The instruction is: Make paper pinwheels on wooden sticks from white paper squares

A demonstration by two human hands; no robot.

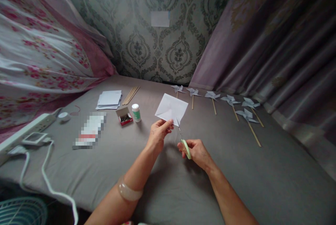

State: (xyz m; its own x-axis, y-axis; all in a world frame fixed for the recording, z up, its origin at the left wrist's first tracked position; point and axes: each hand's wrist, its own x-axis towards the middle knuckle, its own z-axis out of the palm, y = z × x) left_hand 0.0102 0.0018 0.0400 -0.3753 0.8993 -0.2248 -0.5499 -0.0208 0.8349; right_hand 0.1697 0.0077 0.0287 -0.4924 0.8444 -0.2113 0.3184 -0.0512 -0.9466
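Note:
My left hand (158, 134) pinches the lower corner of a white paper square (172, 107), held up above the grey sheet and turned at an angle. Fold lines show faintly on the paper. In my right hand (195, 152) is a pair of scissors (186, 147) with pale green handles, fingers wrapped through the loops. The blades point up and away from me and meet the paper's lower right edge, close to my left fingertips. Whether the blades are parted is too small to tell.
Several paper pinwheels (229, 100) on sticks lie at the right. Back left are a paper stack (109, 99), wooden sticks (131, 95), a small red box (124, 116) of dark bits and a white-green bottle (136, 113). A power strip (28, 132) with cables lies far left.

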